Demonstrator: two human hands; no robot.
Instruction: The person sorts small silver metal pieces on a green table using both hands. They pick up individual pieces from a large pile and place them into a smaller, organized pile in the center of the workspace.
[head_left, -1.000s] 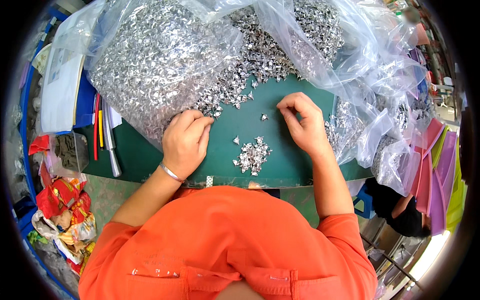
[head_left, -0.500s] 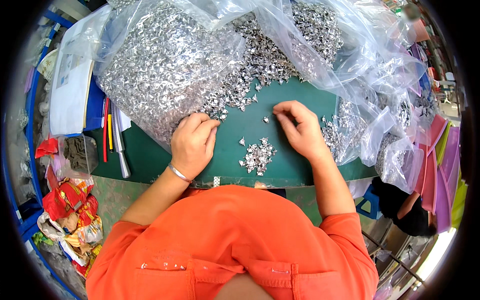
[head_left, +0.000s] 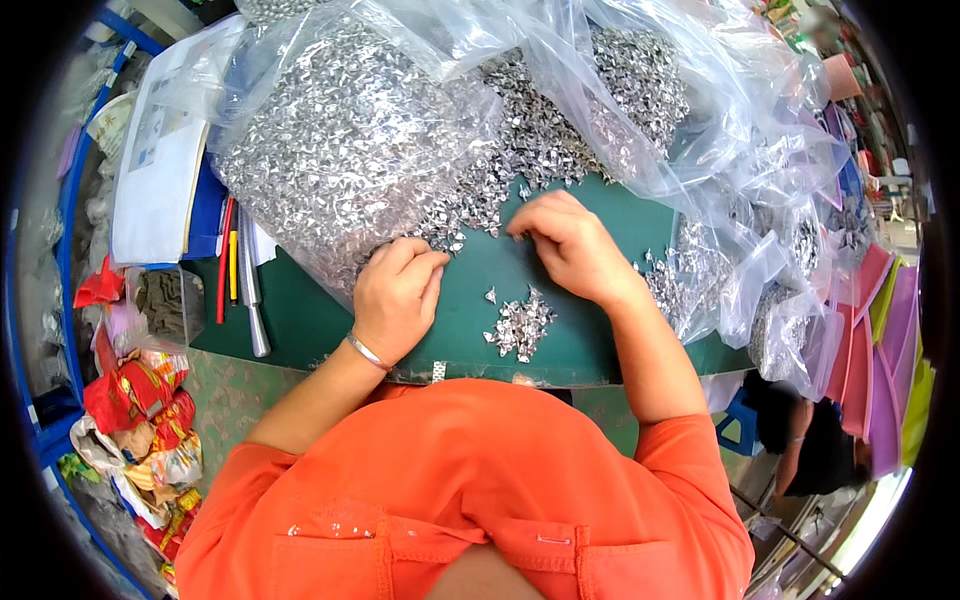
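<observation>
A big heap of small, shiny silver metal pieces [head_left: 340, 130] lies under and spills from clear plastic on the green tabletop [head_left: 450, 330]. My left hand [head_left: 400, 295] rests at the heap's near edge, thumb and fingers pinched together; anything between them is hidden. My right hand [head_left: 575, 248] hovers across from it, fingers bent and their tips drawn together close to the loose pieces at the heap's front. I cannot make out what those fingertips hold. Between my forearms sits a small separate pile of the same pieces [head_left: 520, 326], with one piece slightly apart.
Clear plastic bags [head_left: 740, 190] with more metal pieces lie at the right. Left are papers [head_left: 160, 170], red and yellow pens, a metallic rod [head_left: 252, 300] and a clear box [head_left: 165, 305]. Beyond the table's right edge is another person in dark clothing [head_left: 820, 445].
My right hand has moved left toward the heap, and the single piece beside its fingertips no longer shows. My left hand stays at the heap's edge. The view has shifted slightly.
</observation>
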